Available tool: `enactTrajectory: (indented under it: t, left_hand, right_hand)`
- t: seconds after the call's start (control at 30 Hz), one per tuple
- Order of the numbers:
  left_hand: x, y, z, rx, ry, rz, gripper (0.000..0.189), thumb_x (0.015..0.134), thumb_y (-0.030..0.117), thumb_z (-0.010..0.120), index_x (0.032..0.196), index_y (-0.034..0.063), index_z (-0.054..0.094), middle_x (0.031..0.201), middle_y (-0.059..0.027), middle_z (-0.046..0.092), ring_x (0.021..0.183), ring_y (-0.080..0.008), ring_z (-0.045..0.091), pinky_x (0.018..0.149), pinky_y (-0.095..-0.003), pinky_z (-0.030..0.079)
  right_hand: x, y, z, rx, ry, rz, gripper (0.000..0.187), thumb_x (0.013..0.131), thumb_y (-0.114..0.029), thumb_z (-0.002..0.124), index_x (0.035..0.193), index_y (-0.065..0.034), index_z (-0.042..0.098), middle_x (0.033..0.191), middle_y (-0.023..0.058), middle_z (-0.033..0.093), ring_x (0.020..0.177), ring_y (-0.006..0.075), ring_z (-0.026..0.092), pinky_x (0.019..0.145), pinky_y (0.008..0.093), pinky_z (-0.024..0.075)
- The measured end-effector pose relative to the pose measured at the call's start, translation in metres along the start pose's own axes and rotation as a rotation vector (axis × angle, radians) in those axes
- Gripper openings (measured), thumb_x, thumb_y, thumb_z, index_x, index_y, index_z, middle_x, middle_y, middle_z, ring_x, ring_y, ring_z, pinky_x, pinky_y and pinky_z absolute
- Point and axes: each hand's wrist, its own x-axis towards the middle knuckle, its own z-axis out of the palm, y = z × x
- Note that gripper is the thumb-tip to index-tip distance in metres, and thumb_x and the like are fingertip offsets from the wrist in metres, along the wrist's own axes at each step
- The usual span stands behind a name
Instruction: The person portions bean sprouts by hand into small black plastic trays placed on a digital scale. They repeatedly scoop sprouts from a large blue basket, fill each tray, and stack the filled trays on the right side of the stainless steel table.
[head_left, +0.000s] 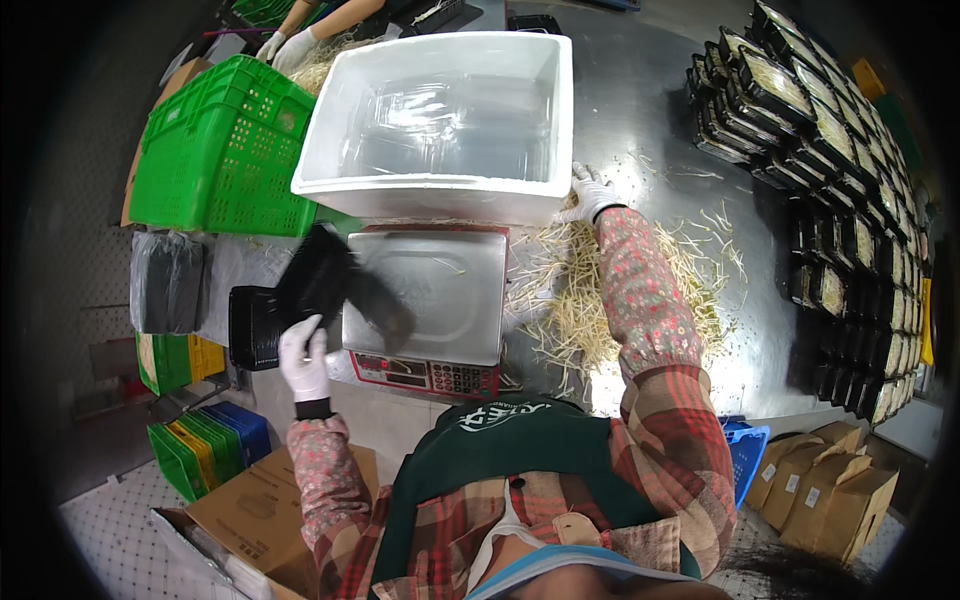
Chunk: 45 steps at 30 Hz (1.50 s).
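My left hand, in a white glove, grips a black plastic tray tilted up by its lower edge. A second black tray lies just beneath and to the left. To the right of the held tray is a digital scale with a steel pan, a single sprout lying on it. My gloved right hand is at the near right corner of a white foam box, fingers spread. Below that hand and forearm spreads a loose heap of bean sprouts. Whether the right palm touches sprouts is hidden.
A green perforated crate stands left of the foam box. Stacked black trays of sprouts line the table's right side. Bagged dark trays sit at the left edge. Another person's gloved hands work at the far left.
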Motion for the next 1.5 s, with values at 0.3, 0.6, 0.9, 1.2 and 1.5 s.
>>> enactTrajectory:
  t: [0.3, 0.6, 0.9, 1.2, 1.5]
  left_hand:
    - [-0.009, 0.012, 0.057, -0.057, 0.037, 0.127, 0.037, 0.073, -0.006, 0.075, 0.106, 0.0098, 0.072, 0.098, -0.0093, 0.067, 0.095, -0.0272, 0.064, 0.087, -0.0363, 0.050]
    - [0.013, 0.037, 0.072, 0.044, -0.070, 0.199, 0.032, 0.073, 0.000, 0.074, 0.103, 0.0136, 0.073, 0.097, -0.0100, 0.067, 0.100, -0.0305, 0.062, 0.088, -0.0392, 0.050]
    - [0.001, 0.118, 0.062, 0.041, -0.158, 0.391, 0.071, 0.070, 0.015, 0.081, 0.136, 0.0112, 0.056, 0.137, -0.0107, 0.054, 0.134, -0.0362, 0.042, 0.112, -0.0505, 0.032]
    - [-0.098, 0.227, 0.236, -0.008, -1.030, 0.741, 0.120, 0.060, 0.041, 0.088, 0.157, 0.0182, 0.021, 0.162, -0.0173, 0.017, 0.146, -0.0442, 0.022, 0.112, -0.0622, 0.028]
    - [-0.051, 0.291, 0.354, 0.018, -0.938, 0.731, 0.074, 0.064, 0.025, 0.087, 0.129, 0.0215, 0.053, 0.150, -0.0106, 0.035, 0.132, -0.0369, 0.042, 0.097, -0.0478, 0.049]
  right_hand:
    - [-0.159, 0.014, 0.012, 0.218, 0.112, -0.381, 0.041, 0.080, -0.036, 0.077, 0.119, -0.0251, 0.072, 0.136, 0.0017, 0.061, 0.128, 0.0275, 0.050, 0.111, 0.0435, 0.0367]
    - [-0.129, -0.125, 0.102, -0.205, 0.049, -0.302, 0.080, 0.071, -0.056, 0.076, 0.136, -0.0167, 0.054, 0.148, 0.0140, 0.042, 0.136, 0.0365, 0.040, 0.109, 0.0659, 0.0287]
    - [-0.276, 0.071, 0.049, 0.034, 0.680, -0.060, 0.018, 0.080, -0.029, 0.072, 0.096, -0.0197, 0.071, 0.107, 0.0023, 0.063, 0.112, 0.0262, 0.054, 0.103, 0.0492, 0.0346]
    - [-0.348, -0.029, 0.116, 0.049, 0.292, 0.055, 0.100, 0.065, -0.054, 0.083, 0.150, -0.0241, 0.038, 0.161, 0.0171, 0.021, 0.149, 0.0444, 0.015, 0.111, 0.0741, 0.0102]
    - [-0.338, 0.116, 0.103, 0.108, 0.516, 0.586, 0.076, 0.069, -0.034, 0.083, 0.138, -0.0192, 0.054, 0.142, 0.0207, 0.049, 0.121, 0.0400, 0.054, 0.095, 0.0442, 0.0503]
